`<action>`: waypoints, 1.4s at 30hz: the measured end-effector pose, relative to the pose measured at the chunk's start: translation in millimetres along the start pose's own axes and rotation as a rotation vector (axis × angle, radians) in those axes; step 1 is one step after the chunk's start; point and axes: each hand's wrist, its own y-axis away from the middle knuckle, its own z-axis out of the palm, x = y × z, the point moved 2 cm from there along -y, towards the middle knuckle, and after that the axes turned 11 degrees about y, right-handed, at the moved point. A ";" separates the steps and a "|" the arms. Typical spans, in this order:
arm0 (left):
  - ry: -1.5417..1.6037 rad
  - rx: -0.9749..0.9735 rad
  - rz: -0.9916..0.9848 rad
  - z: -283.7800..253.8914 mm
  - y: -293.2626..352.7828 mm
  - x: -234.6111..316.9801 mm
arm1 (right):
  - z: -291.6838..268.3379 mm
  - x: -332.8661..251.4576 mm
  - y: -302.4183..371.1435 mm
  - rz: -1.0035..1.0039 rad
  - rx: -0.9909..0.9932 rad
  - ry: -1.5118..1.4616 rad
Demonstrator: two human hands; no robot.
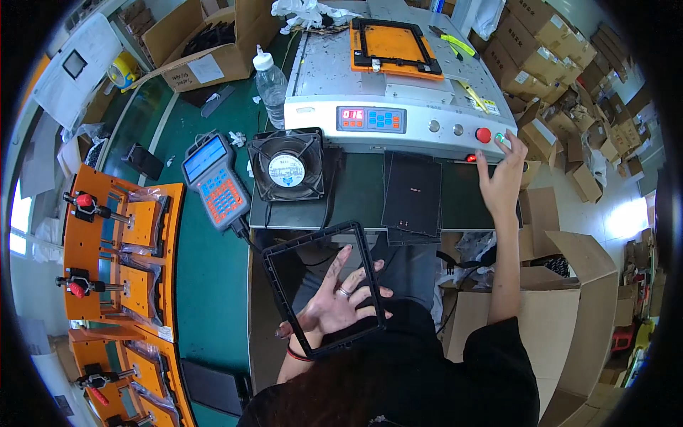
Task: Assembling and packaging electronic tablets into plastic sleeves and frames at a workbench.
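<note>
My left hand [340,297] is palm up in front of my body, its fingers spread inside the opening of a thin black rectangular plastic frame [376,299]. One side of that frame lies in the crook between thumb and palm, so the hand holds it. On the right, my right hand [504,174] reaches to the front panel of a white machine [313,114], fingers extended and holding nothing. An index fingertip is at the green button [500,138], beside a red knob [483,135]. An orange fixture plate [390,48] with a black frame on it rests atop the machine.
Flat black panels [413,192] lie stacked before the machine. Left of them are a black fan [287,169], a handheld keypad device [217,181] and a clear bottle [270,85]. Orange clamp fixtures [85,242] line the left; an open carton [519,320] stands at right.
</note>
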 end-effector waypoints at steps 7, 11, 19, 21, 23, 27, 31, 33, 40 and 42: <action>-0.011 0.163 0.054 6.4 -3.0 9.4 | 6.6 -91.3 73.8 -0.396 -0.604 -0.074; -0.060 0.220 0.090 5.7 8.0 17.7 | -10.7 -93.6 89.0 -0.419 -0.567 -0.004; 0.014 0.258 0.188 9.2 0.4 17.1 | -35.1 -75.6 91.9 -0.517 -0.343 0.008; 0.010 0.227 0.185 9.0 -0.6 16.9 | -45.1 -63.1 81.4 -0.277 -0.317 -0.034; -0.011 0.228 0.167 9.4 -2.3 16.7 | -51.4 -71.8 62.7 -0.039 -0.339 -0.141; -0.063 0.336 0.254 18.5 -12.2 20.9 | -50.7 -79.8 65.6 -0.048 -0.320 -0.182; -0.249 0.394 0.360 19.6 -21.6 17.1 | -81.4 -134.8 82.1 -0.526 -0.225 -0.423; -0.242 0.441 0.389 23.0 -24.1 14.8 | -86.2 -162.9 93.2 -0.705 -0.212 -0.378; -0.310 0.498 0.289 20.5 -2.0 -1.8 | -78.5 -182.1 104.1 -0.657 -0.219 -0.440; -0.315 0.502 0.289 20.1 -0.2 -4.5 | -77.9 -184.7 100.4 -0.657 -0.256 -0.429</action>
